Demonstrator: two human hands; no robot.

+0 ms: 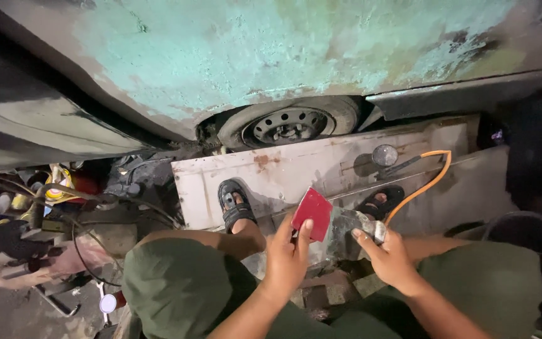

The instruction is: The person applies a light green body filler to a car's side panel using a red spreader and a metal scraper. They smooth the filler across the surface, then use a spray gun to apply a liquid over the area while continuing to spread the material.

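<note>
In the lower middle of the frame, the left hand (pixel 286 257) holds a red flat card (pixel 312 213); its fingers are closed on the lower edge of the card, with the thumb on the front face. The card stands tilted, just above the hand. To the right of it, the right hand (pixel 391 258) has its fingers closed around a grey lump of putty or cloth (pixel 360 227); what it is exactly I cannot tell. The lump is just beside the card, between the two hands.

Both feet in dark sandals (pixel 236 204) rest on a pale metal panel (pixel 296 172) which lies across the middle of the frame. An orange hose (pixel 430 179) curves over the panel at the right. Above it, a car wheel (pixel 288 123) sits under a car body with turquoise patches (pixel 252 50). At the left edge of the frame lie cables and small tools (pixel 51 201). The green trousers (pixel 183 289) of the person fill the bottom.
</note>
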